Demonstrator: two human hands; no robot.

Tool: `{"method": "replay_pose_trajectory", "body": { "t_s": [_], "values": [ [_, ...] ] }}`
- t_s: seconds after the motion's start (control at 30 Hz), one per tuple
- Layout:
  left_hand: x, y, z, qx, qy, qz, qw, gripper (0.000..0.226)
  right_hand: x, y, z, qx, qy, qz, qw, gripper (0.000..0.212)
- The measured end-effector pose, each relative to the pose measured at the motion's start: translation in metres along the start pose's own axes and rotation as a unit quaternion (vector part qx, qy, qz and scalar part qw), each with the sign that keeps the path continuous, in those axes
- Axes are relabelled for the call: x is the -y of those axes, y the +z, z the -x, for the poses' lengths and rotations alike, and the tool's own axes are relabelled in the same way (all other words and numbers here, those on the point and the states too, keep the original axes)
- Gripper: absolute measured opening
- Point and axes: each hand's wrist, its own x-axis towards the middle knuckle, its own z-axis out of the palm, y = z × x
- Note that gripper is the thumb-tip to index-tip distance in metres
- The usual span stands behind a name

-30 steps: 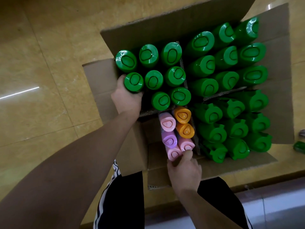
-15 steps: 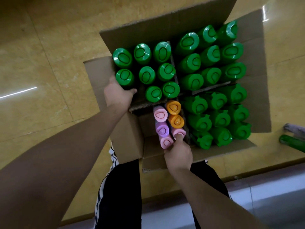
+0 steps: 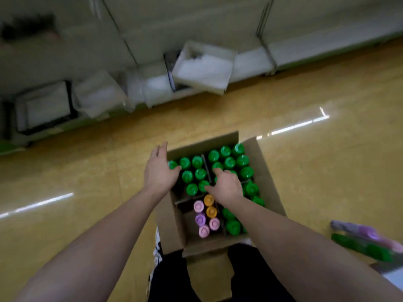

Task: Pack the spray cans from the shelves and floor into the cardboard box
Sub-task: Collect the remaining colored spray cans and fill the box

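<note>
Both forearms [image 3: 104,243] are bare from the left hand [image 3: 160,171] and the right hand [image 3: 226,186] back to the lower edge of the view. Below the hands, the legs wear a black garment [image 3: 172,280]; shorts or trousers cannot be told. Down its outer side, below the left hand, run white stripes [image 3: 157,251], blurred.

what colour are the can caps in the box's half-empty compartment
Three pink plastic caps, one purple cap, two orange caps; head view shows it best.
</note>
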Motion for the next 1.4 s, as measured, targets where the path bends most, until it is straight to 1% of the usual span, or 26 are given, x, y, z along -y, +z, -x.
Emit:
{"method": "replay_pose_trajectory", "body": {
  "t_s": [0.13, 0.2, 0.27, 0.43, 0.53, 0.6, 0.73, 0.87, 0.97, 1.1, 1.23, 1.33, 1.4],
  "values": [
    [-0.092, -0.091, 0.037, -0.062, 0.032, 0.036, 0.997, 0.081, 0.021, -0.119, 0.033, -0.025, -0.067, 0.045, 0.996, 0.071],
    [-0.134, -0.128, 0.049, -0.099, 0.044, 0.053, 0.993, 0.077, 0.026, -0.171, 0.047, -0.054, -0.080, 0.056, 0.994, 0.072],
    [-0.175, -0.160, 0.059, -0.126, 0.080, 0.059, 0.987, 0.075, 0.029, -0.224, 0.062, -0.093, -0.082, 0.060, 0.990, 0.075],
    [-0.256, -0.205, 0.073, -0.125, 0.211, 0.008, 0.969, 0.080, 0.029, -0.324, 0.108, -0.205, -0.084, 0.043, 0.974, 0.075],
    [-0.306, -0.208, 0.084, -0.116, 0.275, -0.009, 0.954, 0.082, 0.012, -0.367, 0.133, -0.267, -0.051, 0.045, 0.961, 0.078],
    [-0.338, -0.204, 0.096, -0.099, 0.303, -0.015, 0.948, 0.082, -0.008, -0.393, 0.149, -0.290, -0.022, 0.048, 0.956, 0.081],
    [-0.408, -0.189, 0.108, -0.074, 0.366, -0.006, 0.928, 0.081, -0.062, -0.442, 0.174, -0.339, 0.020, 0.043, 0.940, 0.080],
    [-0.479, -0.156, 0.118, -0.051, 0.420, -0.024, 0.906, 0.083, -0.129, -0.479, 0.181, -0.371, 0.063, 0.023, 0.926, 0.080],
    [-0.539, -0.123, 0.120, -0.039, 0.444, -0.040, 0.894, 0.083, -0.189, -0.506, 0.176, -0.384, 0.089, 0.019, 0.919, 0.080],
    [-0.632, -0.068, 0.115, -0.024, 0.445, -0.034, 0.895, 0.082, -0.278, -0.555, 0.158, -0.374, 0.107, 0.018, 0.921, 0.080],
    [-0.724, -0.006, 0.111, 0.025, 0.422, -0.038, 0.906, 0.081, -0.369, -0.605, 0.137, -0.338, 0.127, 0.011, 0.932, 0.080],
    [-0.786, 0.034, 0.106, 0.058, 0.411, -0.023, 0.909, 0.080, -0.430, -0.637, 0.125, -0.327, 0.151, -0.006, 0.933, 0.081],
    [-0.821, 0.060, 0.107, 0.072, 0.416, -0.043, 0.905, 0.081, -0.466, -0.650, 0.124, -0.328, 0.167, -0.022, 0.930, 0.080]
  ]
}}
